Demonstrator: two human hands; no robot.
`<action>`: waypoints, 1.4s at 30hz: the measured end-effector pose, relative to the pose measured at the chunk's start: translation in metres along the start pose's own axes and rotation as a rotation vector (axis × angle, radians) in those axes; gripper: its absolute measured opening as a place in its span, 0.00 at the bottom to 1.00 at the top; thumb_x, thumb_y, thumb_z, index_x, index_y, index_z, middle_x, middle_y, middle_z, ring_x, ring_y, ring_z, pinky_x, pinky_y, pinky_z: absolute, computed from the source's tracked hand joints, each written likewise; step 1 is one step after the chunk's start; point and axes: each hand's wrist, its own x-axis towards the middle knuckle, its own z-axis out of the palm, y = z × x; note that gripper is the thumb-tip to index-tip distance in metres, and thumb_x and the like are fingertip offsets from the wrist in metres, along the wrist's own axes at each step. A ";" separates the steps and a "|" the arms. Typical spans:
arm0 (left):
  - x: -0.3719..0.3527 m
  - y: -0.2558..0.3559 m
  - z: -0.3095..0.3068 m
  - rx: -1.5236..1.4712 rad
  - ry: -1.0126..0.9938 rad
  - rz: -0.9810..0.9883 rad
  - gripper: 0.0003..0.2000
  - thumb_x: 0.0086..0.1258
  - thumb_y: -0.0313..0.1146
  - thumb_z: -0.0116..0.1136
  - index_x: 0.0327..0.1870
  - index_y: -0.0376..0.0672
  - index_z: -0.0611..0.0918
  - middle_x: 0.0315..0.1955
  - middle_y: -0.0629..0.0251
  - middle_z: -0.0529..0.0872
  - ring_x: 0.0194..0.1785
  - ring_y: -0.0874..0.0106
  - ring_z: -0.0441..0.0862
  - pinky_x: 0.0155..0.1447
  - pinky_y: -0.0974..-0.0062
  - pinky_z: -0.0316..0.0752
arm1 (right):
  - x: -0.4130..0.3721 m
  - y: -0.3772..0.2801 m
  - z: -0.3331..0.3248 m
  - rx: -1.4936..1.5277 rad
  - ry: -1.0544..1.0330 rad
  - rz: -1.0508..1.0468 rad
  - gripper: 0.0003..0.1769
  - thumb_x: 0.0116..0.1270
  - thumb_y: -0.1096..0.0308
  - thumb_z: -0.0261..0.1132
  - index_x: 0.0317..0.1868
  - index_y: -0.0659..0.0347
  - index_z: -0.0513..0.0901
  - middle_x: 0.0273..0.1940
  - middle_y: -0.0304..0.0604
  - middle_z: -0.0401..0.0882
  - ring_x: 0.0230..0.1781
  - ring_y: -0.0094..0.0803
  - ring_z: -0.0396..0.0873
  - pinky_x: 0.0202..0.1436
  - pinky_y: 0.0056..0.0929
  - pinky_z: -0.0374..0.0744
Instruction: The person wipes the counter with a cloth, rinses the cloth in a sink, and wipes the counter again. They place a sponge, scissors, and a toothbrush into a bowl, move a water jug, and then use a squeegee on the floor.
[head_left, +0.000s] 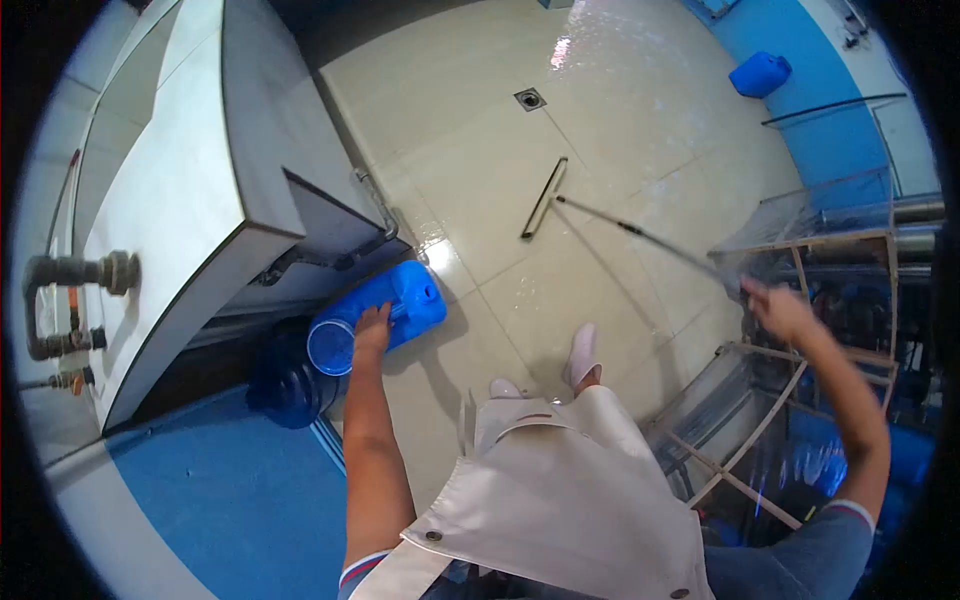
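My right hand (785, 312) is wrapped round the upper end of a floor squeegee's long dark pole (665, 243). Its blade (545, 198) rests on the wet tiles ahead of me, at a slant. On the left, my left hand (373, 328) closes over the rim of a round, open-topped blue container (331, 347); the fingertips are partly hidden. Right beside that container is a blue jerrycan (415, 300) with its mouth uncovered. A large dark-blue water bottle (283, 385) lies close by, under the counter side.
A white tiled counter (270, 140) with pipes (375, 215) stands left. Wire-framed, plastic-covered machinery (760, 400) is on the right. A floor drain (530, 99) lies ahead. Another blue jerrycan (760, 75) sits by the blue wall. The tile floor (450, 120) shines wet.
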 end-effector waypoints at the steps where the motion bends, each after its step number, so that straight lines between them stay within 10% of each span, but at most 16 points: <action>1: 0.008 -0.005 0.003 0.070 -0.047 -0.066 0.18 0.62 0.33 0.53 0.54 0.45 0.71 0.42 0.50 0.76 0.49 0.53 0.74 0.52 0.59 0.70 | -0.034 -0.005 0.023 0.110 -0.044 0.062 0.22 0.64 0.61 0.52 0.60 0.48 0.68 0.36 0.59 0.78 0.37 0.53 0.78 0.41 0.47 0.76; 5: 0.037 -0.051 0.018 0.050 -0.090 -0.452 0.23 0.61 0.30 0.52 0.59 0.39 0.67 0.49 0.46 0.73 0.53 0.51 0.71 0.56 0.59 0.68 | -0.165 0.001 0.158 0.413 -0.237 0.227 0.24 0.66 0.54 0.51 0.63 0.31 0.63 0.37 0.55 0.79 0.37 0.52 0.78 0.44 0.44 0.75; 9: -0.028 -0.012 -0.008 0.337 0.313 -0.140 0.27 0.60 0.25 0.49 0.63 0.35 0.61 0.52 0.42 0.70 0.55 0.47 0.69 0.58 0.59 0.66 | -0.310 -0.024 0.236 0.520 -0.318 0.301 0.28 0.64 0.58 0.54 0.64 0.32 0.61 0.29 0.57 0.77 0.31 0.56 0.77 0.37 0.46 0.75; 11: -0.083 0.011 -0.019 -0.094 0.131 -0.189 0.29 0.59 0.22 0.46 0.66 0.37 0.58 0.53 0.39 0.68 0.55 0.45 0.68 0.59 0.59 0.65 | -0.376 -0.031 0.279 0.521 -0.453 0.385 0.29 0.63 0.58 0.55 0.65 0.33 0.60 0.27 0.57 0.77 0.29 0.57 0.77 0.35 0.47 0.75; 18: -0.289 0.038 -0.049 -0.139 -0.277 -0.187 0.25 0.57 0.21 0.45 0.60 0.34 0.65 0.52 0.38 0.70 0.56 0.45 0.68 0.59 0.59 0.65 | -0.554 -0.071 0.465 0.695 -0.405 0.331 0.28 0.63 0.60 0.51 0.65 0.36 0.60 0.27 0.59 0.77 0.29 0.57 0.77 0.35 0.51 0.75; 22: -0.283 0.034 -0.076 -0.170 -0.233 -0.292 0.22 0.58 0.22 0.45 0.57 0.33 0.69 0.49 0.40 0.74 0.55 0.47 0.69 0.60 0.61 0.65 | -0.489 -0.170 0.387 0.808 -0.552 0.548 0.27 0.64 0.62 0.49 0.65 0.39 0.61 0.31 0.62 0.78 0.34 0.58 0.77 0.39 0.50 0.75; 26: -0.248 0.018 -0.111 -0.194 -0.154 -0.160 0.19 0.61 0.24 0.46 0.55 0.33 0.70 0.49 0.42 0.74 0.54 0.51 0.72 0.59 0.65 0.67 | -0.427 -0.238 0.371 1.593 -0.118 0.559 0.26 0.67 0.63 0.49 0.66 0.41 0.59 0.45 0.63 0.75 0.48 0.58 0.73 0.49 0.43 0.73; 28: -0.230 0.019 -0.117 -0.401 -0.057 -0.206 0.19 0.62 0.26 0.47 0.56 0.33 0.70 0.49 0.44 0.75 0.52 0.55 0.75 0.56 0.66 0.69 | -0.375 -0.265 0.451 1.443 0.005 0.503 0.27 0.67 0.60 0.50 0.66 0.43 0.58 0.47 0.62 0.74 0.48 0.57 0.73 0.49 0.41 0.73; 30: -0.223 0.013 -0.121 -0.359 -0.062 -0.166 0.19 0.63 0.26 0.47 0.56 0.34 0.70 0.47 0.45 0.76 0.51 0.56 0.76 0.55 0.67 0.70 | -0.294 -0.259 0.437 1.248 -0.018 0.529 0.25 0.67 0.60 0.50 0.64 0.46 0.62 0.42 0.62 0.76 0.43 0.59 0.74 0.45 0.48 0.72; 31: -0.221 0.010 -0.123 -0.324 -0.059 -0.131 0.19 0.63 0.26 0.47 0.56 0.34 0.70 0.46 0.46 0.77 0.50 0.57 0.77 0.54 0.68 0.71 | -0.250 -0.245 0.386 1.268 0.051 0.492 0.24 0.68 0.65 0.50 0.65 0.53 0.63 0.41 0.56 0.78 0.41 0.37 0.78 0.43 0.30 0.74; 33: -0.222 0.015 -0.122 -0.292 -0.113 -0.154 0.19 0.63 0.26 0.48 0.56 0.35 0.70 0.45 0.47 0.78 0.49 0.57 0.77 0.54 0.68 0.71 | -0.150 -0.224 0.396 1.301 0.206 0.493 0.18 0.66 0.64 0.50 0.55 0.58 0.70 0.26 0.50 0.73 0.22 0.38 0.73 0.27 0.37 0.72; 36: -0.242 0.033 -0.117 -0.305 -0.193 -0.166 0.19 0.63 0.27 0.48 0.56 0.37 0.70 0.44 0.48 0.79 0.49 0.58 0.78 0.54 0.68 0.71 | -0.062 -0.168 0.318 1.396 0.079 0.476 0.25 0.64 0.61 0.50 0.63 0.52 0.64 0.28 0.58 0.77 0.21 0.47 0.77 0.23 0.40 0.74; 42: -0.311 0.040 -0.111 -0.364 -0.138 -0.166 0.18 0.65 0.29 0.48 0.55 0.35 0.70 0.44 0.48 0.80 0.47 0.58 0.79 0.53 0.67 0.72 | -0.183 -0.087 0.239 0.818 0.219 0.196 0.25 0.62 0.63 0.53 0.61 0.51 0.68 0.35 0.61 0.77 0.38 0.55 0.77 0.43 0.43 0.74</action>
